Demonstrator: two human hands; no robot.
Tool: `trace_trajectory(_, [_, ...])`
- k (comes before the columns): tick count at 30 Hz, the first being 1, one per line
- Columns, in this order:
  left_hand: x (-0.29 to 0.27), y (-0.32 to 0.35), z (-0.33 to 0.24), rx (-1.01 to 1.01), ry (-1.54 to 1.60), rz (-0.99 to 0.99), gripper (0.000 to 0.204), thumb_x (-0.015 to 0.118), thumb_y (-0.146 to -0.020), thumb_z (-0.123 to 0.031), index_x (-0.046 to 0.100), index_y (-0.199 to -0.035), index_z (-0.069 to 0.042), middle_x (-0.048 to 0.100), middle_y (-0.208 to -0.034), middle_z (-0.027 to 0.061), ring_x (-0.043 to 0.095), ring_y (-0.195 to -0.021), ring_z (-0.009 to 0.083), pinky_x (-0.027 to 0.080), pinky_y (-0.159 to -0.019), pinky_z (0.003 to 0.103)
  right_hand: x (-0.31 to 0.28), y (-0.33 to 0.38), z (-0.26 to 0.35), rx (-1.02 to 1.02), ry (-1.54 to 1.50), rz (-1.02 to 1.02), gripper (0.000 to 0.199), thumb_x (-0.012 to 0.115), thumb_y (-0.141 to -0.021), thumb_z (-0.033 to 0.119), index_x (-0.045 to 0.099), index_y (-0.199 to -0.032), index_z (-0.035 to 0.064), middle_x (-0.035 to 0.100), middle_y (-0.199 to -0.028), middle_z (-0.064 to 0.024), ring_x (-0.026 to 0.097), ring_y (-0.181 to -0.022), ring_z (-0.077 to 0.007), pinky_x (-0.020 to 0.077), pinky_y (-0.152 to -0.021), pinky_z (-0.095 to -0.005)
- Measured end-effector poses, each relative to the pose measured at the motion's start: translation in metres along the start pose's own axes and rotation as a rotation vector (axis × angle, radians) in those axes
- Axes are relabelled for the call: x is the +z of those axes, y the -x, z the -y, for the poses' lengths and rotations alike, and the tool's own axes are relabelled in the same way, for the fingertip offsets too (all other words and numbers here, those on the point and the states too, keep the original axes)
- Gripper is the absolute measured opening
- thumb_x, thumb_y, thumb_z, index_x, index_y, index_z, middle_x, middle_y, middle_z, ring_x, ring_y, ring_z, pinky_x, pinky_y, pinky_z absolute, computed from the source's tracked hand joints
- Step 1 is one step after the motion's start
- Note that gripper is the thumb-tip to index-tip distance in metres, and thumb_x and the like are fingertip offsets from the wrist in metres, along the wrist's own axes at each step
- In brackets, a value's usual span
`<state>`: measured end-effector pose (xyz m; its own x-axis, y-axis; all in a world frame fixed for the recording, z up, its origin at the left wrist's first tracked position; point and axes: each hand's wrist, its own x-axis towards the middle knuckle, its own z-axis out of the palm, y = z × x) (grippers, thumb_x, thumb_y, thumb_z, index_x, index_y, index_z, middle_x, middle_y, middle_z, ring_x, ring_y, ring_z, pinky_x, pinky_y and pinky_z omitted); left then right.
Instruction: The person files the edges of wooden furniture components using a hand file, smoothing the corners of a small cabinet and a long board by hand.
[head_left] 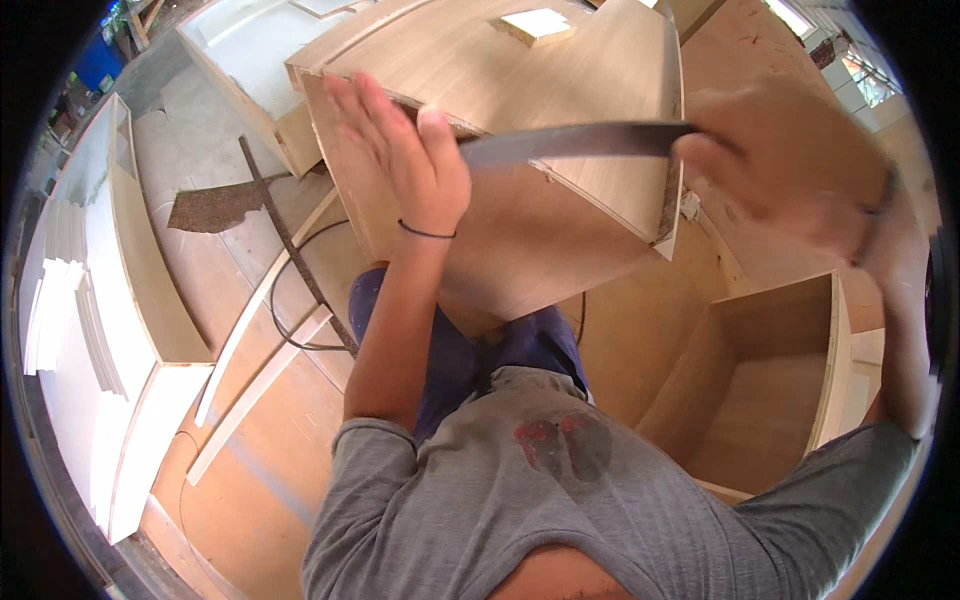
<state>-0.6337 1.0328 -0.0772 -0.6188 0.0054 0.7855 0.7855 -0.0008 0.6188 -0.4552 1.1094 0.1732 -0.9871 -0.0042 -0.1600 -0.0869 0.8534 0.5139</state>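
My left hand (pixel 405 160) is raised with its fingers stretched out and its thumb up, beside the near left corner of a wooden cabinet box (pixel 590 85). Between my two hands runs a long, flat, dark grey strip (pixel 570 143), slightly bowed; its exact kind is unclear. Its left end meets the palm side of my left hand. At the other end my right hand (pixel 780 170), smeared by motion, is closed around it. The strip passes over the box's near edge. A small pale wood block (pixel 535 26) lies on top of the box.
An open wooden drawer box (pixel 770 370) stands at right. White-faced panels (pixel 85 300) and a white-lined tray (pixel 250 50) are at left. Thin wood strips (pixel 260 390), a dark bar (pixel 290 240) and a black cable (pixel 275 310) lie on the floor.
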Motion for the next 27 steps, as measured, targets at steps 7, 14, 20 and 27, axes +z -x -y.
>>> trace_trajectory(7, [0.007,0.032,0.004,0.040,-0.002,0.087,0.067,0.034,-0.098,-0.031,0.007,-0.150,0.002,-0.004,-0.156,0.0265,-0.005,-0.144,0.0442,-0.008,-0.108,0.063,0.017,0.022,0.014,0.128,-0.021,0.005,0.025,0.053,-0.092,0.026,0.057,-0.080,0.0037,0.056,-0.065,-0.0199,0.059,-0.067,-0.0400,0.0428,-0.061,-0.0474])
trace_trajectory(14, [0.010,0.016,-0.023,0.048,0.014,0.029,0.068,0.033,-0.099,-0.032,0.005,-0.150,0.002,-0.004,-0.156,0.0280,-0.006,-0.144,0.0441,-0.009,-0.108,0.063,-0.008,0.024,0.001,0.240,-0.032,0.156,0.024,0.054,-0.090,0.025,0.056,-0.079,0.0045,0.057,-0.065,-0.0190,0.059,-0.068,-0.0397,0.0441,-0.062,-0.0488])
trace_trajectory(20, [0.020,0.046,-0.013,0.076,0.021,0.086,0.068,0.035,-0.097,-0.028,0.006,-0.150,0.004,-0.004,-0.155,0.0306,-0.006,-0.144,0.0443,-0.009,-0.108,0.064,0.026,0.045,0.012,0.194,-0.058,0.060,0.025,0.054,-0.090,0.025,0.058,-0.078,0.0035,0.056,-0.064,-0.0182,0.057,-0.066,-0.0386,0.0436,-0.062,-0.0471])
trace_trajectory(27, [0.021,0.036,-0.037,0.044,0.023,0.059,0.068,0.035,-0.096,-0.026,0.007,-0.149,0.005,-0.004,-0.154,0.0316,-0.005,-0.144,0.0455,-0.011,-0.107,0.064,0.011,0.044,0.007,0.170,0.058,-0.038,0.024,0.056,-0.089,0.027,0.057,-0.079,0.0045,0.057,-0.064,-0.0171,0.058,-0.066,-0.0384,0.0445,-0.062,-0.0474])
